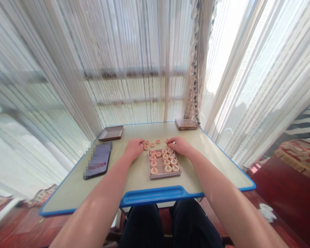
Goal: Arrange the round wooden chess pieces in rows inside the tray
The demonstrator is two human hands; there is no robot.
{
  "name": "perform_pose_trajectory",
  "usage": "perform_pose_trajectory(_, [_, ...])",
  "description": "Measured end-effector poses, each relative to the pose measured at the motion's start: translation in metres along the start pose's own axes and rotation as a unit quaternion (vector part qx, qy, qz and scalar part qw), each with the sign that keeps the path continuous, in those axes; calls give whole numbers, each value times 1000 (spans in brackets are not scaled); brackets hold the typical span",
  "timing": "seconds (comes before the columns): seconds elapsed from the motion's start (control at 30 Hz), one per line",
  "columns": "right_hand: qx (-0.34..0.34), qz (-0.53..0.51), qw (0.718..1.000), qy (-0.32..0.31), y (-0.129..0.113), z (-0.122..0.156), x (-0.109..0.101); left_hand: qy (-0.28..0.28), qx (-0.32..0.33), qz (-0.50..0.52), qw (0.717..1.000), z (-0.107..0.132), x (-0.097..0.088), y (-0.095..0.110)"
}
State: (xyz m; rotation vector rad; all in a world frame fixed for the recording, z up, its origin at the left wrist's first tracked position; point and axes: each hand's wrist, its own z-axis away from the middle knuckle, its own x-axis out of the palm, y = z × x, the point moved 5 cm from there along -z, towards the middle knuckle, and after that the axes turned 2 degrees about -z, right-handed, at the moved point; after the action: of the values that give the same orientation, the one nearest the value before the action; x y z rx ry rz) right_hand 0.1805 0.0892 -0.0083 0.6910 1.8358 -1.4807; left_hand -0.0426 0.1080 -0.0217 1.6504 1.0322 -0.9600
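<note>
A shallow box of round wooden xiangqi pieces sits in front of me. Red-marked pieces, such as the lower-left one, line its left side; dark-marked ones fill the right, with a bare strip between. Beyond the box several loose red-marked pieces lie on the table. At their left end my left hand is closed, its fingertips at a piece they partly cover. My right hand pinches a red-marked piece just past the box's far right corner; another piece lies under its fingers.
The pale table has a blue rim with a moulded trough in front. At left lie a phone and a shallow brown-edged tray. A flat brown box rests at the far right. Sheer curtains hang behind.
</note>
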Motion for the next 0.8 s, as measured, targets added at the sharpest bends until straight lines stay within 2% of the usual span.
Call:
perform_pose_trajectory(0.2, [11, 16, 1000, -4, 1, 0, 0, -24, -29, 47, 998, 3, -5, -2])
perform_pose_trajectory(0.3, [4, 19, 1000, -5, 0, 0, 1, -55, -3, 32, 998, 7, -7, 1])
perform_pose_trajectory(0.43, [1, 21, 1000, -4, 2, -1, 2, -60, 18, -7, 998, 10, -11, 3])
perform_pose_trajectory(0.53, [-29, 44, 998, 19, -3, -1, 0, -23, 27, 9, 999, 11, -15, 6])
perform_pose_trajectory(0.63, [-83, 67, 991, 84, -15, 3, -8, 32, 48, 58, 997, 15, -22, 15])
perform_pose_trajectory(0.7, [-122, 47, 985, 114, -26, 8, -12, 60, 62, 85, 993, 19, -27, 25])
perform_pose_trajectory(0.8, [-160, -20, 982, 98, -41, 16, -11, 90, 84, 106, 987, 26, -33, 42])
